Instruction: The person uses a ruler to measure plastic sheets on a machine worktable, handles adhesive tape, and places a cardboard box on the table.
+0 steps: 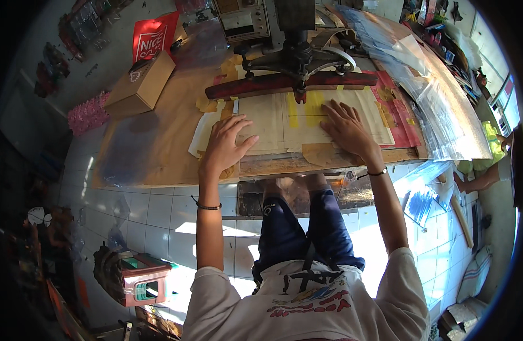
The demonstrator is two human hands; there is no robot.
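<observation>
My left hand rests with fingers spread at the left side of a pale, taped board or sheet on the worktable. My right hand lies open on the sheet's right part, its fingertips beside a yellow tape patch. Neither hand holds anything. Just beyond the fingers, a long dark-red bar hangs under the black metal bracket of a press. Whether the bar touches the sheet cannot be made out. Red sheeting with tape scraps shows on the right.
A cardboard box stands on the table's left, with a red bag behind. Transparent plastic sheets cover the right side. A control box sits behind the press. A plastic stool is on the floor; another person's arm shows right.
</observation>
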